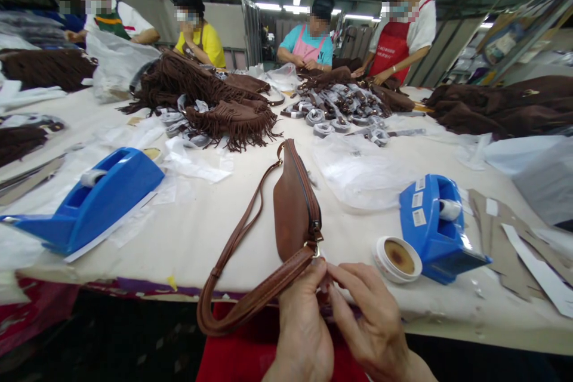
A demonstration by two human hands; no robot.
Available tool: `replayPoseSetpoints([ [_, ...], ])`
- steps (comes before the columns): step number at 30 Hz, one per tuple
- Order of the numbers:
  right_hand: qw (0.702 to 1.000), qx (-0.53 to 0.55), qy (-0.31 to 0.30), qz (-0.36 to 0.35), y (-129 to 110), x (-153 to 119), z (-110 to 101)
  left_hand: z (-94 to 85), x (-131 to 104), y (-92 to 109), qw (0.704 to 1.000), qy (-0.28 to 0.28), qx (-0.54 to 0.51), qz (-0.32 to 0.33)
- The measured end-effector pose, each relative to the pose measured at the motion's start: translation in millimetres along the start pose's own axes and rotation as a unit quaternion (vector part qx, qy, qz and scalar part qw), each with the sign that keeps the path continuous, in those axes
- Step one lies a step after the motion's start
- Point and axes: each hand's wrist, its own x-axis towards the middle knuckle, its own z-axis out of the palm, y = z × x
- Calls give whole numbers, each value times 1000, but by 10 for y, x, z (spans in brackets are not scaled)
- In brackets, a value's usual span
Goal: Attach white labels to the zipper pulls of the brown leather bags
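Note:
A brown leather bag (290, 209) stands on its lower edge on the table in front of me, its zipper along the right side. Its long shoulder strap (237, 310) loops out to the left and hangs past the table edge. My left hand (304, 322) is closed on the strap's near end, close to the gold metal clip (317, 249) at the bag's corner. Right beside it, my right hand (371, 313) has thumb and forefinger pinched near the left fingertips. Something small and pale shows between them, too small to make out.
Blue tape dispensers stand left (107, 197) and right (434, 227), with a round tub (397, 258) of brownish paste beside the right one. Fringed brown bags (201, 89), wrapped straps (335, 107) and clear plastic (362, 170) lie farther back. Several people work across the table.

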Motion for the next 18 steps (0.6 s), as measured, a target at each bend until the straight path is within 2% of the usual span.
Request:
replayPoseSetpoints([
  [2, 990, 91, 9, 108, -22, 9, -13, 4, -4, 1, 1000, 0, 24, 19],
  [3, 976, 128, 15, 177, -30, 17, -11, 5, -3, 2, 999, 1, 30, 27],
  [5, 934, 187, 21, 303, -47, 44, 8, 5, -1, 3, 999, 0, 36, 41],
  [7, 892, 246, 12, 379, -68, 84, 38, 4, 2, 5, 998, 0, 35, 43],
  [11, 821, 357, 13, 445, -116, 152, 88, 3, 12, 12, 1000, 3, 8, 15],
  [13, 797, 383, 19, 466, -126, 160, 95, 1, 27, 10, 1000, 10, -6, -9],
  [18, 785, 391, 40, 479, -116, 149, 98, -20, 67, -13, 1000, 12, -13, -23],
])
